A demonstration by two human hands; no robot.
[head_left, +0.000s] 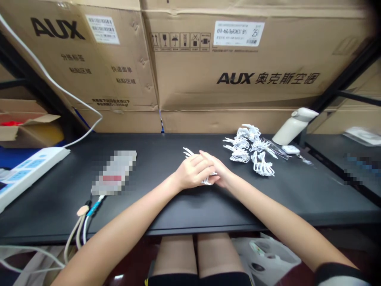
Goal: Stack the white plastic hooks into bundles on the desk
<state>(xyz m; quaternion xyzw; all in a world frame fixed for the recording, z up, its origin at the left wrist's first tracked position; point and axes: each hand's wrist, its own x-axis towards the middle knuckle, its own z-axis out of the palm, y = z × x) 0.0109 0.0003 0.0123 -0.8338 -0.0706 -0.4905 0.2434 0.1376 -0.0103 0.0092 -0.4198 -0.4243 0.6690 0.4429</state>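
Near the middle of the desk, my left hand (193, 171) and my right hand (220, 170) come together around a bundle of thin white strands (207, 181). Thin ends stick out at the upper left, and looped parts show below the fingers. My left fingers lie curled over the bundle and over part of my right hand, which closes on it from the other side. Most of the held bundle is hidden by the hands. To the right lies a loose group of similar white bundles (239, 154), with one bundle (263, 164) nearest the front.
A white flask (293, 126) leans at the back right, beside a small white case (291, 149). On the left are a phone (114, 172) with a cable plugged in and a white power strip (32, 171). Large cardboard boxes (190, 75) stand along the back.
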